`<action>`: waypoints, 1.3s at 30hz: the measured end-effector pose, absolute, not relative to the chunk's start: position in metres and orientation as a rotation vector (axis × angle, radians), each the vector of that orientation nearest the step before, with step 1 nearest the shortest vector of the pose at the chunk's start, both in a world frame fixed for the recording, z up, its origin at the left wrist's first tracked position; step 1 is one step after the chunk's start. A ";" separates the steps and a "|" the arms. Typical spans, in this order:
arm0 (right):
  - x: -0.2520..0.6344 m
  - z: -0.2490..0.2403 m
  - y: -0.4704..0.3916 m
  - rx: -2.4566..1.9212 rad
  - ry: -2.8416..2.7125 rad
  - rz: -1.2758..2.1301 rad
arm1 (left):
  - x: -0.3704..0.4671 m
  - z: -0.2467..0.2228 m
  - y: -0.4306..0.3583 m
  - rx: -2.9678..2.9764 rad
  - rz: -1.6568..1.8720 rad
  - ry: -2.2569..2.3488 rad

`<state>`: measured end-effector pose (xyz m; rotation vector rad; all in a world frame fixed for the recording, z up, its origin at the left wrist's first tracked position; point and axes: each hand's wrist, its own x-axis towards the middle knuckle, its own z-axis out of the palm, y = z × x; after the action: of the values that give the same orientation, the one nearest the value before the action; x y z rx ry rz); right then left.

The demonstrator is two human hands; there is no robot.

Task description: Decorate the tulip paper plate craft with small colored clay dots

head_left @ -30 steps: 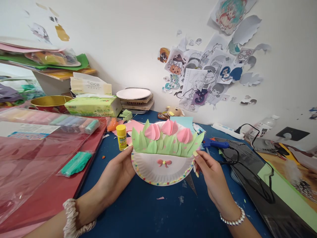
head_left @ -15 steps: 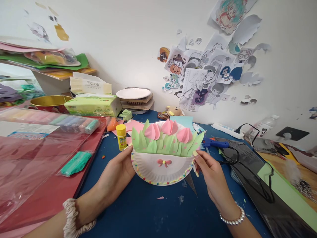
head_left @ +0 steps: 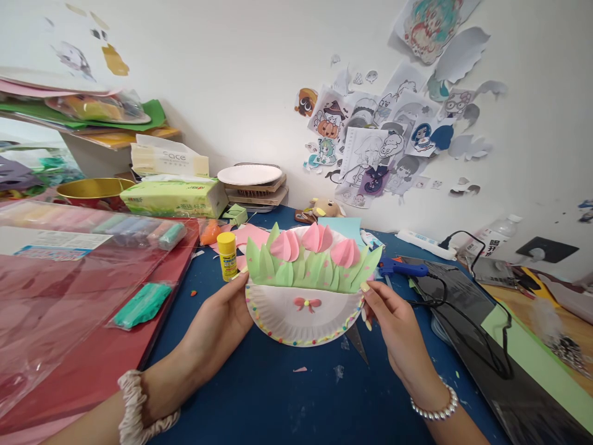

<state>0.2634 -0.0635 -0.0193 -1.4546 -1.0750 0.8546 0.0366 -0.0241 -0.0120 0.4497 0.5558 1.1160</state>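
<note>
Between my two hands is a paper plate flower basket (head_left: 282, 316), held upright above the blue tabletop. Pink paper tulips (head_left: 316, 238) and green paper leaves (head_left: 303, 272) rise from behind its white half plate. A small pink bow (head_left: 307, 304) sits in the middle of the plate, and coloured dots line the curved rim. My left hand (head_left: 225, 318) grips the left edge, thumb in front and fingers hidden behind. At the right edge my right hand (head_left: 391, 315) pinches the plate between thumb and fingers.
A yellow glue stick (head_left: 227, 256) stands beside my left hand. A blue glue gun (head_left: 403, 267) with a black cord lies to the right. On the left are a red board (head_left: 97, 364) and a green clay packet (head_left: 142, 306). Tissue packs (head_left: 173, 196) stand behind.
</note>
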 end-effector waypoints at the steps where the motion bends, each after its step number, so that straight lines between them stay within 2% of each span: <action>1: 0.263 -0.019 -0.064 -1.456 -1.079 0.851 | 0.037 -0.012 -0.024 0.454 1.118 0.553; 27: 0.265 -0.020 -0.061 -1.429 -1.106 0.877 | 0.036 -0.011 -0.024 0.490 1.087 0.609; 31: 0.270 -0.022 -0.055 -1.481 -1.199 0.854 | 0.034 -0.009 -0.025 0.581 1.078 0.714; 39: 0.282 -0.026 -0.049 -1.669 -1.398 0.785 | 0.026 -0.006 -0.026 0.741 0.846 1.014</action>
<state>0.2822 -0.0486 -0.0263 -1.6685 -1.3985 0.7846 0.0256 -0.0259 -0.0063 0.7412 1.0136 0.8463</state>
